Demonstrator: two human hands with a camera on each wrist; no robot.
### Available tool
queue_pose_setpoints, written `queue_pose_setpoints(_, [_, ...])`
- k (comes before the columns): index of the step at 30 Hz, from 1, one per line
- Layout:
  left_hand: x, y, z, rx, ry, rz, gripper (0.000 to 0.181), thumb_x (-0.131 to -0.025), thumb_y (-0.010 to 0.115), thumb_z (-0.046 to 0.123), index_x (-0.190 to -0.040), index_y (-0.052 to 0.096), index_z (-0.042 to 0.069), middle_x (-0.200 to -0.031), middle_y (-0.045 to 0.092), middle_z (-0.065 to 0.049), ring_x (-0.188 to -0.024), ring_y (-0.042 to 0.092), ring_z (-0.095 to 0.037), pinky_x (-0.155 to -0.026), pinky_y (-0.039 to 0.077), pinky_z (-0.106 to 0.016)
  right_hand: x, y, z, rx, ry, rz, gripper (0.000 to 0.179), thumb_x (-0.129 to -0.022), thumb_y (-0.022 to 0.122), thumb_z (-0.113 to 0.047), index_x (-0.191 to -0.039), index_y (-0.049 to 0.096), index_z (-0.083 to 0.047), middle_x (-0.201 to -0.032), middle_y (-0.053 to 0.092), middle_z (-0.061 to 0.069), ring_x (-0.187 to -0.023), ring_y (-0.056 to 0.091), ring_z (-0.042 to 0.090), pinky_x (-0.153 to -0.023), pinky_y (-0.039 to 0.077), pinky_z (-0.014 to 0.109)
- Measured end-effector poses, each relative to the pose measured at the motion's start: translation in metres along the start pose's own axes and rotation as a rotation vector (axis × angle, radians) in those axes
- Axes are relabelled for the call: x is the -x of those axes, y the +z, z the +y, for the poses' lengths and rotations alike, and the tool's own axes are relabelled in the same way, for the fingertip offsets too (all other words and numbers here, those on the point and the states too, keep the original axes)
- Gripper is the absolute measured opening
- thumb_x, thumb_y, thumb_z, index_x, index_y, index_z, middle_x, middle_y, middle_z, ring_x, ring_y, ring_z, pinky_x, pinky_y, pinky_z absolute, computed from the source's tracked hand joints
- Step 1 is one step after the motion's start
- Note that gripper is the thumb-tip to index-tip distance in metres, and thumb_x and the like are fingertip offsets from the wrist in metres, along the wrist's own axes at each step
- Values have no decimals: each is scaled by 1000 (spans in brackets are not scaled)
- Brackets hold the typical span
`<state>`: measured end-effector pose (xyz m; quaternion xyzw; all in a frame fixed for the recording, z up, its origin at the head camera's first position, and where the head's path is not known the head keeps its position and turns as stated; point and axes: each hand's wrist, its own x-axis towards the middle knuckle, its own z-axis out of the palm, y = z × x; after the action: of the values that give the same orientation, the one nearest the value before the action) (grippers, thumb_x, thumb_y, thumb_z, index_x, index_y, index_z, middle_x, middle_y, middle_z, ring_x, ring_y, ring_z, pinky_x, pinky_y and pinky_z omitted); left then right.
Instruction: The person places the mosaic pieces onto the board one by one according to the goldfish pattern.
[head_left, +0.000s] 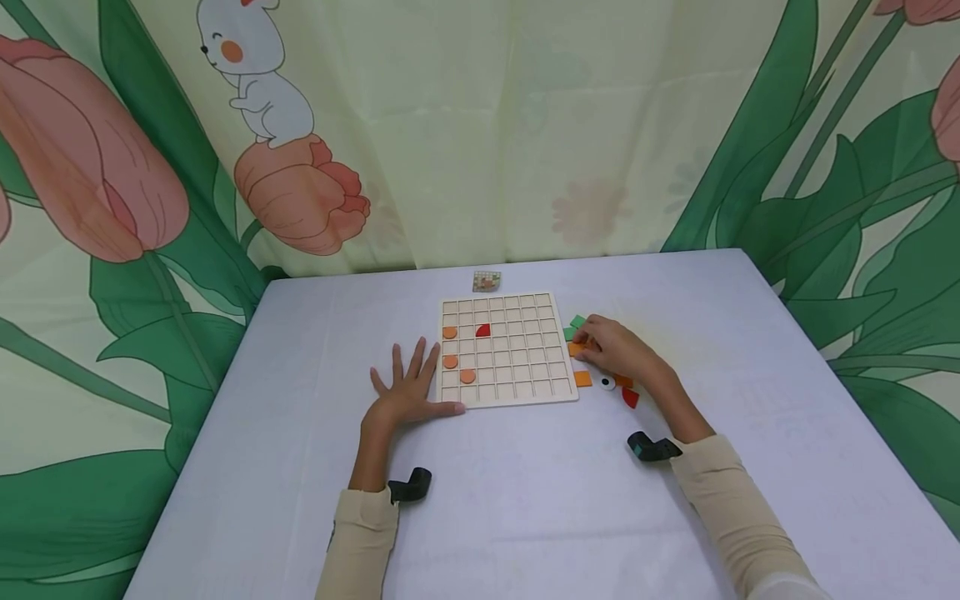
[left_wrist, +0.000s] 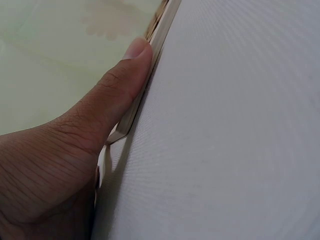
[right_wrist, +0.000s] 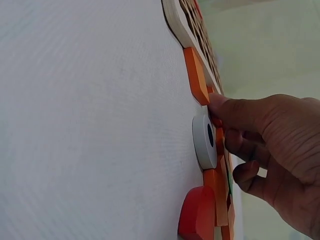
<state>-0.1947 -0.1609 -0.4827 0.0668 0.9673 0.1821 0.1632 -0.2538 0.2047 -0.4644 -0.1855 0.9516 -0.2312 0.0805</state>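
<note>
"What's the left hand (head_left: 405, 398) doing?"
"It's lying spread, thumb touching the gridded board (head_left: 510, 348)."
"And the right hand (head_left: 617, 346)?"
"It's pinching an orange tile (head_left: 575, 349) beside the board's right edge — looking light, stiff, probably needing just an edge grip."

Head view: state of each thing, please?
Grid board: flat, mostly unfilled
Three orange discs: on board
Red piece: on board
Second red piece: off board
Eye piece: off board, eye up
Orange square: off board
Green pieces: off board
Small patterned item: beyond board
Left hand: fingers spread, thumb on board's edge
Right hand: fingers curled at an orange piece, grip unclear
</note>
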Motion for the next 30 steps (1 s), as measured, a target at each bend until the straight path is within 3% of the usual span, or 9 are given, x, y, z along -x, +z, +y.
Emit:
queue_pose_setpoints(14, [0, 1, 0, -9, 6, 10, 121, -70, 69, 74, -158, 2, 26, -166, -12, -3, -146, -26, -41, -104, -14, -76, 0, -6, 0, 20, -26, 6, 28, -89, 73, -22, -110, 66, -4, -102, 58, 7, -82, 53, 19, -71, 49, 26])
queue_pose_setpoints(19, [1, 0, 0, -3, 8, 15, 120, -71, 70, 72, -159, 2, 25, -166, -12, -4, -147, -26, -41, -104, -14, -77, -3, -6, -6, 11, -62, 25, 29, -90, 72, -23, -111, 65, -4, -104, 58, 7, -80, 52, 18, -68, 48, 27])
queue_pose_setpoints(25, [2, -1, 1, -4, 5, 11, 120, -72, 69, 72, -158, 1, 26, -166, -12, -3, -146, -27, -41, -105, -14, -76, -9, -1, -17, -22, -55, 16, 29, -91, 71, -25, -112, 62, -8, -109, 58, 5, -88, 54, 19, -78, 50, 30])
queue_pose_setpoints(30, [1, -2, 1, 0, 3, 2, 120, -71, 70, 73, -159, 2, 26, -166, -12, -4, -146, -27, -41, -104, -14, -77, -14, 3, -26, -22, -85, 8, 28, -90, 71, -27, -110, 62, -8, -109, 58, 4, -81, 53, 18, -71, 48, 28])
